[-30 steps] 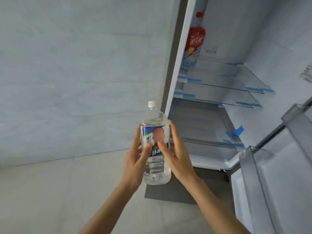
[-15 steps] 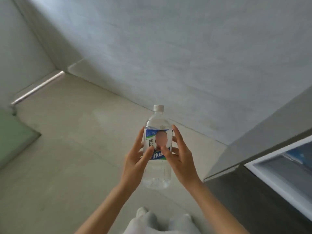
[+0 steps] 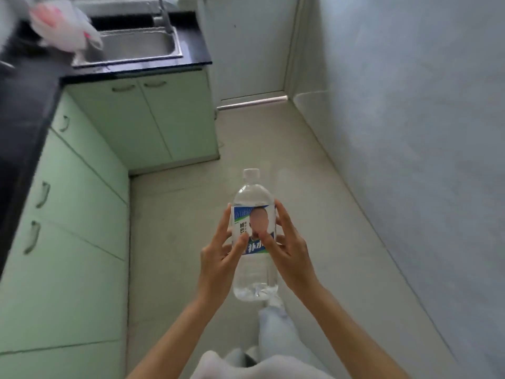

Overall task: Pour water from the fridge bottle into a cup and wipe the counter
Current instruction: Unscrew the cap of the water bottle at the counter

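Black counter [image 3: 24, 105] with steel sink [image 3: 136, 45], green cabinets [image 3: 82, 214], both hands [image 3: 218, 258] clasping upright water bottle [image 3: 255, 269]

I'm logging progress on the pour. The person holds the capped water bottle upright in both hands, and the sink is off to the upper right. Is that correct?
Not quite: the head view shows the sink at the upper left, set in the black counter. The rest stands: the left hand and right hand hold the water bottle upright, its white cap on.
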The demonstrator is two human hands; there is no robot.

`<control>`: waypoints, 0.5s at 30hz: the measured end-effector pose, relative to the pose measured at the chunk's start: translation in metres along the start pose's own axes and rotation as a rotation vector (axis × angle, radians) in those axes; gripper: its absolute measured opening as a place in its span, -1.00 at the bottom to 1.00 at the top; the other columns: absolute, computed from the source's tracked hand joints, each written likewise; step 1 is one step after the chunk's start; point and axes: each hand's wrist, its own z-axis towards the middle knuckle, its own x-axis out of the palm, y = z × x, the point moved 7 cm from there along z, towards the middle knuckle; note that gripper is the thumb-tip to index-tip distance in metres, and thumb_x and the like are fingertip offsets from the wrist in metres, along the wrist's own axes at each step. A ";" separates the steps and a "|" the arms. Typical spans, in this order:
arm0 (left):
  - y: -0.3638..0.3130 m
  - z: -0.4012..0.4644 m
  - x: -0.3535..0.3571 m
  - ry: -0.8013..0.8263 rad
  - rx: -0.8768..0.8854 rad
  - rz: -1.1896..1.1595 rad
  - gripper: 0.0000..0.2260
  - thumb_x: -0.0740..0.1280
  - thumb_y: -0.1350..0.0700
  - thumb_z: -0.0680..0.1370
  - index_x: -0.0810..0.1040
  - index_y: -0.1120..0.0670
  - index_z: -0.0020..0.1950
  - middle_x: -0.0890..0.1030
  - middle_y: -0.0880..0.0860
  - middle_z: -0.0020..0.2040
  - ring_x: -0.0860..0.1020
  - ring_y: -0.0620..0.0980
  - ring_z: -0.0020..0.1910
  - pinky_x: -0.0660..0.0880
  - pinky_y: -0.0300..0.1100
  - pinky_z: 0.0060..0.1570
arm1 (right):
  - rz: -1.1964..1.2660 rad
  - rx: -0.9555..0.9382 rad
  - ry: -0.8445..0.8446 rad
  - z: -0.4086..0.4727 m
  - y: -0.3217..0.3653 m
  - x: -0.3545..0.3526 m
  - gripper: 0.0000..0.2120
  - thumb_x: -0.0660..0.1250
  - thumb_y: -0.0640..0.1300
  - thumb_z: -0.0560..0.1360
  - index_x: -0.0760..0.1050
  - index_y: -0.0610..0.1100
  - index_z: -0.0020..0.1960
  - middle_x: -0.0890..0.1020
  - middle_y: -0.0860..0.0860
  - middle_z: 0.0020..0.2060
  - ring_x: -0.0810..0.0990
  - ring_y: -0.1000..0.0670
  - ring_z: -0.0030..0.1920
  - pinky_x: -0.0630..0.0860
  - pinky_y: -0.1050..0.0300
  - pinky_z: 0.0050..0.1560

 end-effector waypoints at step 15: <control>-0.031 0.086 -0.104 -0.830 -0.020 0.049 -0.45 0.35 -0.08 0.50 0.28 -0.27 0.46 0.62 -0.14 0.17 0.60 -0.22 0.10 0.55 -0.31 0.00 | 0.112 -0.234 0.746 0.188 0.062 0.145 -0.38 0.36 0.08 0.51 0.15 0.31 0.46 0.51 0.12 0.27 0.66 0.03 -0.01 0.63 0.05 -0.02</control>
